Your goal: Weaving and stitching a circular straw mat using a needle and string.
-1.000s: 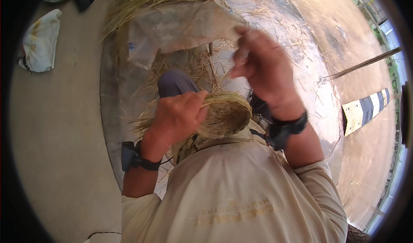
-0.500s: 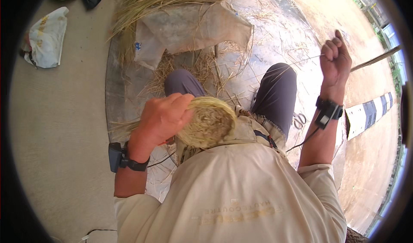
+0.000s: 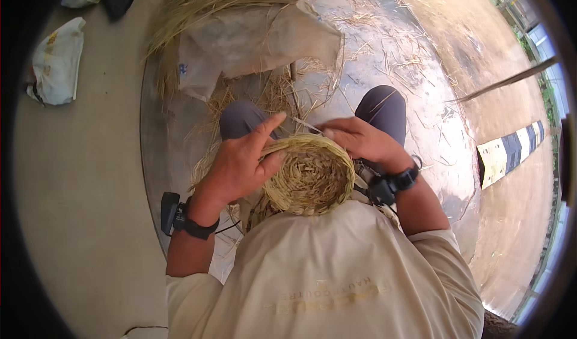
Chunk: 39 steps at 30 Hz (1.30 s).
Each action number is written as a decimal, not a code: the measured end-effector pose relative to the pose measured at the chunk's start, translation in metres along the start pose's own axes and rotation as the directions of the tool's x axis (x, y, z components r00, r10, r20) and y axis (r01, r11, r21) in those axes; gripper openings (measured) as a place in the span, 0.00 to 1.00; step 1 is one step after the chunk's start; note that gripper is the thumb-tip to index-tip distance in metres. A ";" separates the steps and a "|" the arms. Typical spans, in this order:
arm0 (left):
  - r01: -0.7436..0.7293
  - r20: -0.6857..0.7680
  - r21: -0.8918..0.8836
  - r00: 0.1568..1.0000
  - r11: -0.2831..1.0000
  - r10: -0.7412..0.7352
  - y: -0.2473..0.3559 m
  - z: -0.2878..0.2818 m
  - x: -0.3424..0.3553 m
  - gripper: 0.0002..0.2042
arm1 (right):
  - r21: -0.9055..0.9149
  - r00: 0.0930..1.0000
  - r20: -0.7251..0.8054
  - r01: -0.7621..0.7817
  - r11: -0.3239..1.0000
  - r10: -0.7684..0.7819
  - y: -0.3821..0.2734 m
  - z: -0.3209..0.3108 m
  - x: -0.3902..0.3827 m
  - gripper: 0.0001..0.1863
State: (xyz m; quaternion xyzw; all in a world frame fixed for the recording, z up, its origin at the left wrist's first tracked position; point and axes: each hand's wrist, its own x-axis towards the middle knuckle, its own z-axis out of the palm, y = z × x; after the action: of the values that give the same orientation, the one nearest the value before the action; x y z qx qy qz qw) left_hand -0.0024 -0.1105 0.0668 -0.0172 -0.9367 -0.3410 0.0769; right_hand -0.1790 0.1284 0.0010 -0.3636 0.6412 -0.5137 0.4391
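A round, shallow straw basket [image 3: 308,180] of coiled, stitched grass rests in my lap, its hollow toward me. My left hand [image 3: 243,162] grips its left rim, thumb inside and forefinger stretched up above the edge; the other fingers are mostly hidden behind the wall. At the far right rim, my right hand [image 3: 363,138] is closed in a pinch. From its fingertips a thin, pale, stiff-looking sliver [image 3: 308,124] points left across the far rim. Whether it is a needle or a flat strand I cannot tell.
Beyond my knees a bundle of long dry straw [image 3: 240,6] lies over a whitish sack [image 3: 258,39]. Loose straw bits litter the grey ground sheet [image 3: 384,51]. White and black bags [image 3: 57,63] lie at far left. A striped block [image 3: 514,153] and a pole [image 3: 511,81] are at right.
My right hand has come down and left from far out, where a thin strand was drawn taut, to the basket rim. The basket now faces up more squarely, and my left forefinger has straightened.
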 end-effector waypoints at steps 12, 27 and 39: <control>-0.196 -0.028 -0.042 0.980 0.980 0.195 -0.018 0.018 0.007 0.20 | 0.855 0.972 -0.236 0.209 0.475 -0.003 -0.049 0.022 0.008 0.22; -0.122 0.071 0.280 0.992 0.952 0.106 -0.032 0.010 0.021 0.26 | -0.599 0.972 0.050 0.214 0.771 -0.231 -0.019 0.000 0.023 0.13; 0.123 -0.319 0.348 0.948 0.929 -0.006 -0.120 -0.036 0.133 0.18 | 0.281 0.347 -0.931 0.482 0.830 0.114 0.075 -0.080 -0.043 0.16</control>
State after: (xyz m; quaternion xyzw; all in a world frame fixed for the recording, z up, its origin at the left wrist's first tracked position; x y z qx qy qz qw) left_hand -0.1391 -0.2282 0.0385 0.0827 -0.9595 -0.1626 0.2147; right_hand -0.2397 0.2103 -0.0574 0.0458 0.5633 -0.8248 0.0185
